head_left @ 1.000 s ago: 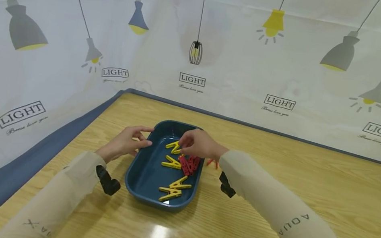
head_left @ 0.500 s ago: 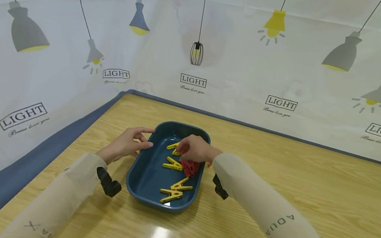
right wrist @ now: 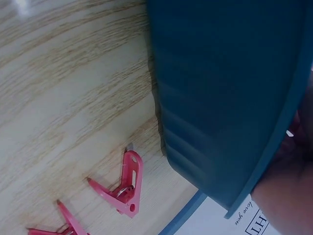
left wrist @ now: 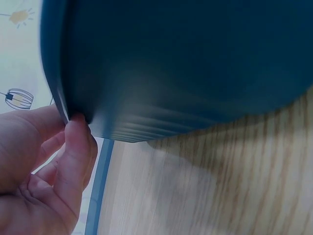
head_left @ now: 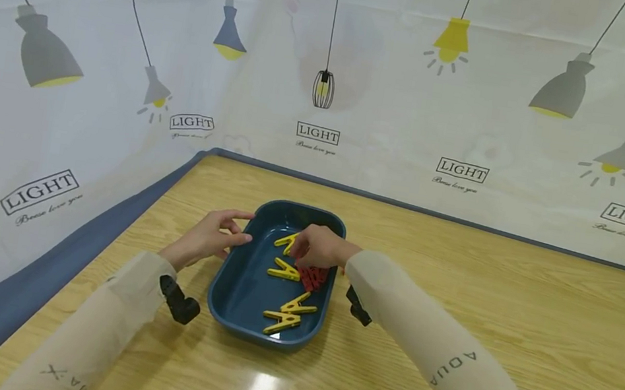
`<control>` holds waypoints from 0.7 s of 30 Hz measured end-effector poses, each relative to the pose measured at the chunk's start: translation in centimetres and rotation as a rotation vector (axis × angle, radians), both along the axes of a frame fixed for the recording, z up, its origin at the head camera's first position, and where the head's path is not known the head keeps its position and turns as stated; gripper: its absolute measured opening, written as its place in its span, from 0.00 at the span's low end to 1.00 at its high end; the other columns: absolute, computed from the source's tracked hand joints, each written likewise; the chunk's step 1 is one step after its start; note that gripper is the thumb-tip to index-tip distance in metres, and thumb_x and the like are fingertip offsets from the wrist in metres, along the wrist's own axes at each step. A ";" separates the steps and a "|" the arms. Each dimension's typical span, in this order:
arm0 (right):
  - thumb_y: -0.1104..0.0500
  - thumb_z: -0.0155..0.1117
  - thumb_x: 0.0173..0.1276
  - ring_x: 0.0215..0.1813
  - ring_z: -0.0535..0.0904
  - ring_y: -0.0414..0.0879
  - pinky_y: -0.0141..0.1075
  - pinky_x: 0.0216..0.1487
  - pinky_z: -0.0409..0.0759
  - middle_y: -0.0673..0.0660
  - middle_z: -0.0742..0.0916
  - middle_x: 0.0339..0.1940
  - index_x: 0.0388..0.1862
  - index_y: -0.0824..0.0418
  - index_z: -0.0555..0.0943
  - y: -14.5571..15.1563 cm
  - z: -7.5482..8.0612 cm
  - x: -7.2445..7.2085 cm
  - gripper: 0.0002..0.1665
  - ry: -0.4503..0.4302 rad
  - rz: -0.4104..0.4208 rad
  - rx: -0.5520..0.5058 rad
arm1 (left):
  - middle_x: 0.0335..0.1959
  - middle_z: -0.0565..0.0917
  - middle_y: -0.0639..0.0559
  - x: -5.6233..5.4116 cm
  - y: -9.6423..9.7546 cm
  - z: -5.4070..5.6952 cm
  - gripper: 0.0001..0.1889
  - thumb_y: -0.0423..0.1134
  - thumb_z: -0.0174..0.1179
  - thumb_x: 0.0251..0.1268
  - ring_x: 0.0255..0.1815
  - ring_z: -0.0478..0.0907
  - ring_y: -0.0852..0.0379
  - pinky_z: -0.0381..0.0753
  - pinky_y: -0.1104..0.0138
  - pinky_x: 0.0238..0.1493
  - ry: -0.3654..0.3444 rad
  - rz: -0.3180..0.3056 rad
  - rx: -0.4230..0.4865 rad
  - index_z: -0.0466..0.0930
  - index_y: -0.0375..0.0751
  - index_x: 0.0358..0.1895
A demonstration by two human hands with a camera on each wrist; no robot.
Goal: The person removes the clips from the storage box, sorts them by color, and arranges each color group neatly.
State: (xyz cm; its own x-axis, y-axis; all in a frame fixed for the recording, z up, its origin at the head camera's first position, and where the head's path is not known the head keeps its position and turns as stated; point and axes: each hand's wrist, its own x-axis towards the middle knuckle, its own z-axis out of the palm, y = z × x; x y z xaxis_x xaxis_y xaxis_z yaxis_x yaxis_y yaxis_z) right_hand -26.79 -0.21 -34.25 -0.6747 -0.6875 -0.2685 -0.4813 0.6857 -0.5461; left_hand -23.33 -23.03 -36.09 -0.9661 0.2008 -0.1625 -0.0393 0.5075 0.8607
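A dark blue plastic tray (head_left: 216, 305) stands on the table with several clothespins in it. My left hand (head_left: 207, 235) pinches its left rim between thumb and finger; the left wrist view shows the fingertips at the edge. Inside the tray, the fingers of my right hand (head_left: 320, 247) are bent downward beside a yellow clothespin (head_left: 284, 242) near the far end. Red clothespins (head_left: 313, 280) lie bunched just under this hand, against the right wall. More yellow clothespins (head_left: 292, 273) lie nearer to me. The right fingertips are hidden, so I cannot tell whether they hold anything.
Two red clothespins, one whole (right wrist: 129, 188) and one cut off by the frame (right wrist: 71, 223), lie on the wooden table (head_left: 454, 295) beyond the tray's right side. A white curtain (head_left: 392, 99) printed with lamps hangs behind the blue table edge.
My right hand has come slightly lower and toward me over the red clothespins, and its forearm has shifted left. The left hand stays at the tray's rim.
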 end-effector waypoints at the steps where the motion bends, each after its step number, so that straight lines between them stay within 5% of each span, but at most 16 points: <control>1: 0.66 0.62 0.58 0.40 0.77 0.43 0.32 0.40 0.74 0.53 0.83 0.38 0.40 0.62 0.81 0.0 -0.1 0.0 0.10 0.000 -0.004 0.003 | 0.34 0.73 0.44 0.0 0.1 0.0 0.28 0.39 0.56 0.60 0.28 0.70 0.55 0.77 0.62 0.26 -0.002 0.000 0.001 0.61 0.43 0.64; 21: 0.65 0.61 0.58 0.30 0.75 0.41 0.30 0.32 0.75 0.50 0.82 0.30 0.33 0.62 0.82 0.0 -0.2 -0.3 0.04 -0.081 -0.023 -0.059 | 0.33 0.73 0.44 0.0 0.2 -0.1 0.27 0.38 0.57 0.60 0.26 0.70 0.56 0.77 0.64 0.24 0.008 0.013 -0.020 0.62 0.42 0.63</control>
State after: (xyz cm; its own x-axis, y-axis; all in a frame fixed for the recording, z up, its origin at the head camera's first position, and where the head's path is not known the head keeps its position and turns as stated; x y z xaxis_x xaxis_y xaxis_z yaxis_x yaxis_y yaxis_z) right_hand -27.06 -0.26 -34.49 -0.6680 -0.6883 -0.2828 -0.4183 0.6616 -0.6224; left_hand -23.36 -22.83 -36.19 -0.9697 0.1853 -0.1590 -0.0395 0.5239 0.8509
